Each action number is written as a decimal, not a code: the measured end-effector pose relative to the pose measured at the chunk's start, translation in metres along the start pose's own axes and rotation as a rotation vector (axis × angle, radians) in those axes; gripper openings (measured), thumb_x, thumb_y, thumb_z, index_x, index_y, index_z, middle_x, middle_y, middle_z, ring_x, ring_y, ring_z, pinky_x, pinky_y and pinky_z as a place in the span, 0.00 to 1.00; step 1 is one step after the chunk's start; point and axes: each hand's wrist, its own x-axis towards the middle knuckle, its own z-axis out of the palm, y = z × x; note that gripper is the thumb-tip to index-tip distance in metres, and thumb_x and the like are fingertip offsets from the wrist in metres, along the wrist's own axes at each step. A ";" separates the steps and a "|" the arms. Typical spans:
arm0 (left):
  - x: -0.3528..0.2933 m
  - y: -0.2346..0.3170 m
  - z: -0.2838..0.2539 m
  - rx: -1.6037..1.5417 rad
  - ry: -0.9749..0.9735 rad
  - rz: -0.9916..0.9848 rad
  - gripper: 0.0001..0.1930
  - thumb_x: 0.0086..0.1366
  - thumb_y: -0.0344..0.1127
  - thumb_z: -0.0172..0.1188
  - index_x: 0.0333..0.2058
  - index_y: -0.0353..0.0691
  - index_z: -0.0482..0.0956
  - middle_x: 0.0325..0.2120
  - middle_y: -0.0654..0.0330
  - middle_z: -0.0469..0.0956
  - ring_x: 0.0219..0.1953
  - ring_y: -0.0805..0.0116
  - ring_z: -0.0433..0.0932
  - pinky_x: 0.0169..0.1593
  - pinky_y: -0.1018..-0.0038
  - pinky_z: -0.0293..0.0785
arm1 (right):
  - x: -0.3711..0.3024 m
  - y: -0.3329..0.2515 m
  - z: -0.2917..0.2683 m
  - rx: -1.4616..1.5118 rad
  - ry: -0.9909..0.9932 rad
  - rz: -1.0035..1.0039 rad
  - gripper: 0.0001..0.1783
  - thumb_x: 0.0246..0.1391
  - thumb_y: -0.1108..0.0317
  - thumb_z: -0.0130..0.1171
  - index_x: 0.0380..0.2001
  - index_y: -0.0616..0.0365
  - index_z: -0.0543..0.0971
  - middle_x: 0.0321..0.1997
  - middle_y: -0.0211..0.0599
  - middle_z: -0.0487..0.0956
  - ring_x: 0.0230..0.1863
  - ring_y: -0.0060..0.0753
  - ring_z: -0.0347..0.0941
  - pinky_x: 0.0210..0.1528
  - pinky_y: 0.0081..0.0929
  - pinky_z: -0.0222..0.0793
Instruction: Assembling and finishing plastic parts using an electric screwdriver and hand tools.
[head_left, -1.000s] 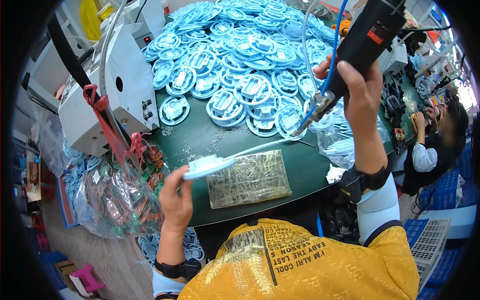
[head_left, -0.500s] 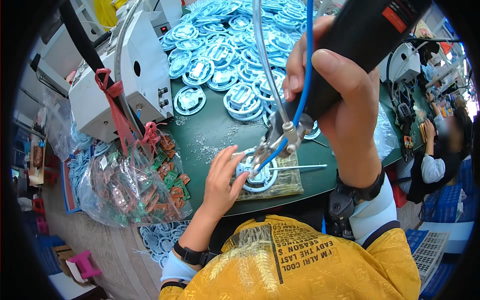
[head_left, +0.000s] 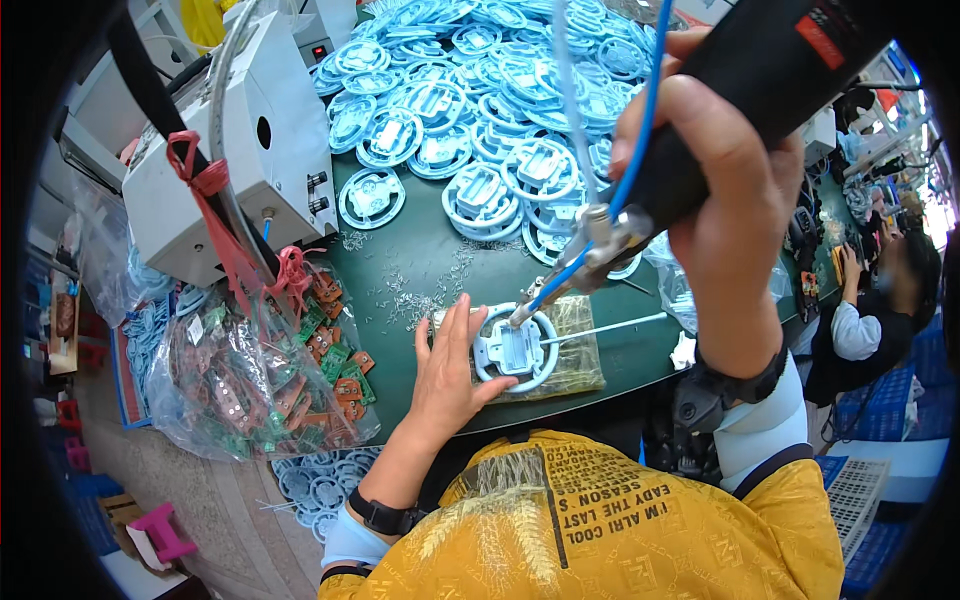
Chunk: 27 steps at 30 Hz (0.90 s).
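Note:
My right hand (head_left: 735, 165) is wrapped round a thick black power screwdriver (head_left: 750, 110), held at a slant with a blue hose and a clear tube along it. Its metal nose points down at the upper part of a light-blue plastic toy steering wheel (head_left: 520, 347). That wheel lies flat on a taped, yellowish pad (head_left: 580, 368). At the wheel's left rim, my left hand (head_left: 447, 375) steadies it, thumb on the lower edge and fingers stretched along the side. From the wheel a thin pale rod (head_left: 610, 326) sticks out to the right.
Many similar blue wheels (head_left: 435, 105) are heaped on the green table's far side. Small loose screws (head_left: 405, 300) lie scattered left of the pad. A clear bag of circuit boards (head_left: 260, 370) and a white machine (head_left: 225, 150) stand left. Another person (head_left: 880, 310) sits far right.
The screwdriver and my right hand have shifted right. Its tip has gone from the wheel's lower left to its upper part. My left fingers have straightened beside the rim.

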 end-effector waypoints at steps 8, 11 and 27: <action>-0.007 0.005 0.002 0.048 -0.033 -0.051 0.63 0.41 0.42 0.80 0.69 0.33 0.45 0.64 0.48 0.64 0.67 0.52 0.62 0.65 0.36 0.45 | -0.008 0.023 0.027 0.045 -0.010 0.040 0.16 0.55 0.73 0.59 0.46 0.67 0.72 0.25 0.39 0.76 0.23 0.31 0.77 0.26 0.26 0.73; -0.007 0.006 0.002 0.029 -0.012 -0.054 0.64 0.40 0.41 0.81 0.69 0.33 0.45 0.64 0.48 0.64 0.67 0.52 0.62 0.65 0.36 0.45 | -0.009 0.015 0.040 0.013 0.029 0.090 0.16 0.56 0.73 0.59 0.46 0.67 0.72 0.26 0.39 0.76 0.23 0.31 0.77 0.26 0.26 0.73; -0.017 0.001 0.012 -0.105 0.008 -0.167 0.64 0.45 0.45 0.79 0.70 0.34 0.39 0.63 0.54 0.68 0.67 0.53 0.62 0.66 0.38 0.41 | -0.013 0.015 0.031 0.032 -0.069 0.071 0.17 0.53 0.76 0.61 0.45 0.67 0.72 0.27 0.36 0.76 0.23 0.28 0.76 0.28 0.26 0.73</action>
